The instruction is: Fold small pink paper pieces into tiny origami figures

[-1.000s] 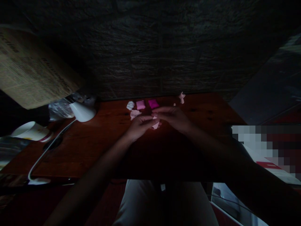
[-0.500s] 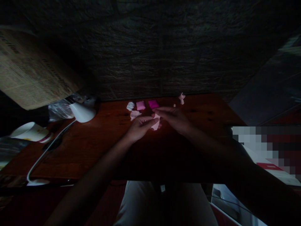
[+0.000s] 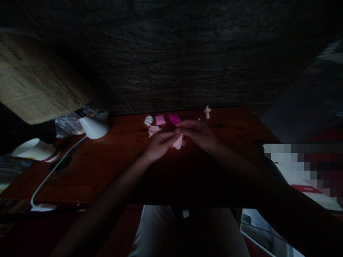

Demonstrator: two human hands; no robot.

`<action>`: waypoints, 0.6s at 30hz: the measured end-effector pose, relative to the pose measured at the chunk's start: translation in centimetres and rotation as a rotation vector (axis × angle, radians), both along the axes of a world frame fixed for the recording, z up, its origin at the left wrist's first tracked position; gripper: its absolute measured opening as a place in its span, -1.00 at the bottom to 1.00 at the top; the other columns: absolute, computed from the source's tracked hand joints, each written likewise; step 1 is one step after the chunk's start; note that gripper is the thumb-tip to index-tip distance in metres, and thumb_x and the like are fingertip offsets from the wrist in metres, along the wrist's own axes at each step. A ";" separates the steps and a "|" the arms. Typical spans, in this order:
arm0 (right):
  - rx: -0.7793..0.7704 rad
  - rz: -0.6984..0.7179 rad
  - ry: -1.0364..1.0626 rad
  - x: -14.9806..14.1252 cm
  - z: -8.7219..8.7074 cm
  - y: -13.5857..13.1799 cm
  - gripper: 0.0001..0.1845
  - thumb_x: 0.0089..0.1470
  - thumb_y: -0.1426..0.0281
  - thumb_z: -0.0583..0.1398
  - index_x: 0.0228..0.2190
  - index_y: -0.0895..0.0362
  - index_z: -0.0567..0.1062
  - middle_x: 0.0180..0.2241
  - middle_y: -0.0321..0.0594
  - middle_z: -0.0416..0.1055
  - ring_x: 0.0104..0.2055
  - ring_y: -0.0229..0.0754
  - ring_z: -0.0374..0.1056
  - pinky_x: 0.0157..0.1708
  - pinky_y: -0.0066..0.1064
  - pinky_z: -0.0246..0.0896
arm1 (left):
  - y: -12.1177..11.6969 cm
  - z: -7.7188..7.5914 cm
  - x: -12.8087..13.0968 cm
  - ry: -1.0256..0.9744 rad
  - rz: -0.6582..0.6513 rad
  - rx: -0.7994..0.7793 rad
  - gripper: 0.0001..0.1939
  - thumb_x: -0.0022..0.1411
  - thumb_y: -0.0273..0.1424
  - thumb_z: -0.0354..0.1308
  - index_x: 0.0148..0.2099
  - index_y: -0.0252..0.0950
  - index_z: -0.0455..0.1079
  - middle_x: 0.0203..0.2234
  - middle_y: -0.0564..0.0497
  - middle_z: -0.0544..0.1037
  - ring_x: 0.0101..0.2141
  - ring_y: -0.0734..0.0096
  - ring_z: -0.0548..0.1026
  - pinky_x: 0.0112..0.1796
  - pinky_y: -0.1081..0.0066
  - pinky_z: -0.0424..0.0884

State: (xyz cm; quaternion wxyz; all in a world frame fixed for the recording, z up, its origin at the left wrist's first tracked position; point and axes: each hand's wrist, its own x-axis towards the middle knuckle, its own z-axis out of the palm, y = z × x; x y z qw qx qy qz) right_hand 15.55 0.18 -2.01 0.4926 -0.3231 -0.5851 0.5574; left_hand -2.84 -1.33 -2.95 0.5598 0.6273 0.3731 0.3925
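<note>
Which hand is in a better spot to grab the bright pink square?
Probably the right hand: it reaches in just beside the bright pink square. The left hand is a bit farther from it and pinches the pale pink piece.

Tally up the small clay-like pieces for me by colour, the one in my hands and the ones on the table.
White: 1, the crumpled lump
Mid pink: 1, the pink square
Magenta: 1, the magenta square
Pale pink: 4, the held piece, the ragged flat piece, the twisted piece and the tiny crumb
Total: 7
</note>
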 end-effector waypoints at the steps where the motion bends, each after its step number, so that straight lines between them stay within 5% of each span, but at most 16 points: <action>1: -0.003 -0.002 -0.002 0.0 0.0 0.0 -0.76 -0.03 0.28 0.41 -0.26 0.06 0.66 -0.29 -0.25 0.64 -0.27 -0.17 0.53 -0.26 -0.32 0.43 | 0.0 0.0 0.0 -0.012 -0.001 -0.013 -0.54 0.23 -0.01 0.31 -0.11 -0.33 0.62 -0.30 -0.12 0.72 -0.28 0.25 0.67 -0.12 0.27 0.52; 11: -0.087 0.022 -0.068 -0.2 0.3 -0.1 -0.62 -0.03 0.03 0.40 -0.43 0.12 0.64 -0.44 -0.24 0.58 -0.32 -0.18 0.49 -0.14 -0.29 0.39 | 0.3 0.0 -0.2 -0.022 0.098 0.074 -0.58 0.24 -0.02 0.29 -0.19 -0.31 0.63 -0.33 -0.09 0.71 -0.34 0.32 0.62 -0.22 0.33 0.51; 18: 0.039 -0.027 -0.228 -0.1 0.3 -0.2 -0.57 0.09 -0.02 0.30 -0.46 0.10 0.64 -0.48 -0.25 0.56 -0.33 -0.14 0.50 -0.16 -0.29 0.36 | 0.1 0.4 -0.1 0.053 0.115 0.116 -0.58 0.28 -0.04 0.25 -0.28 -0.32 0.63 -0.41 -0.05 0.67 -0.42 0.41 0.53 -0.30 0.40 0.43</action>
